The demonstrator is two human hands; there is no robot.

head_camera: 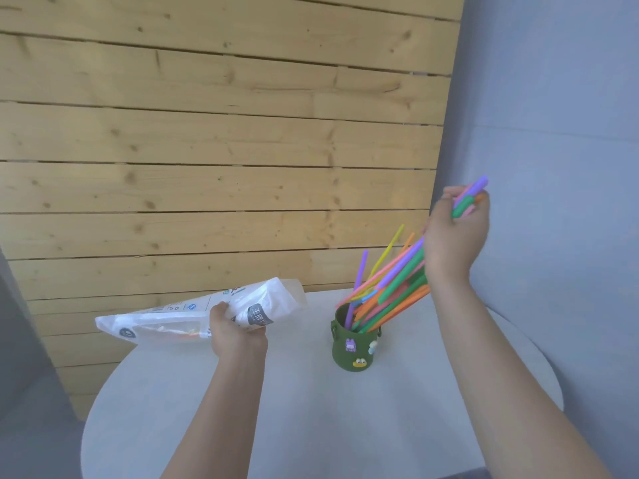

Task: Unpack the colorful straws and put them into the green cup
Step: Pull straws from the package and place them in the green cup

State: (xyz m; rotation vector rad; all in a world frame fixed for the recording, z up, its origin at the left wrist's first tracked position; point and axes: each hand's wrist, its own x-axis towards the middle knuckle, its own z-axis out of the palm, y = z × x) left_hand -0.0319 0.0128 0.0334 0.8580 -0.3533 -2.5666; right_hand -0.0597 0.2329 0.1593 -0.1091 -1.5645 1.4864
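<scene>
Straws (390, 292) fan out below the right hand (456, 233), whose fingers curl round their upper ends; their lower ends already sit inside the green cup (352, 347), down and to the left of that hand. The left hand (238, 330) grips the plastic bag (173, 316), which appears to hold a few more straws. Best, I judge, to tip the bundle upright over the cup before loosening the grip, since the cup looks light enough to topple under a slanted load.
</scene>
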